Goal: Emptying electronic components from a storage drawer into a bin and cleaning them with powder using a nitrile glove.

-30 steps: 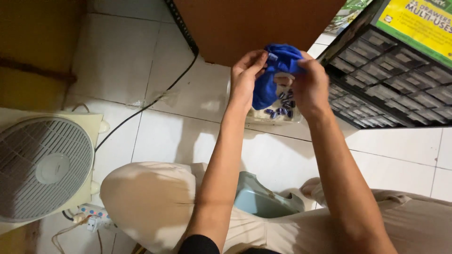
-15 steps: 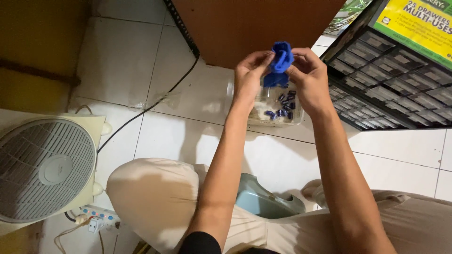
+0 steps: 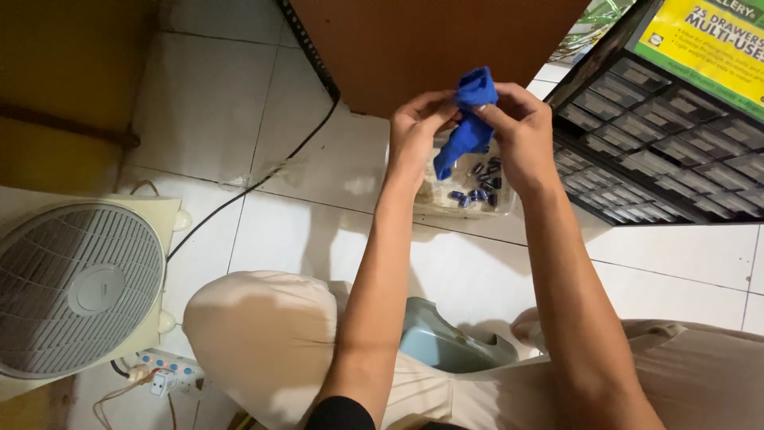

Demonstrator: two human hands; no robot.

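Left hand point(image 3: 418, 127): pinches blue cloth point(image 3: 468, 119), steadying its lower fold.
Right hand point(image 3: 521, 131): grips cloth top; keep it above the clear tray point(image 3: 434, 199) of small parts.

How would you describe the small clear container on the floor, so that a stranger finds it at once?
Start at the black cabinet of many small drawers on the white tiled floor. Just left of it, under both hands, lies a clear plastic tray. It alone holds small dark blue parts, below the bright blue cloth.
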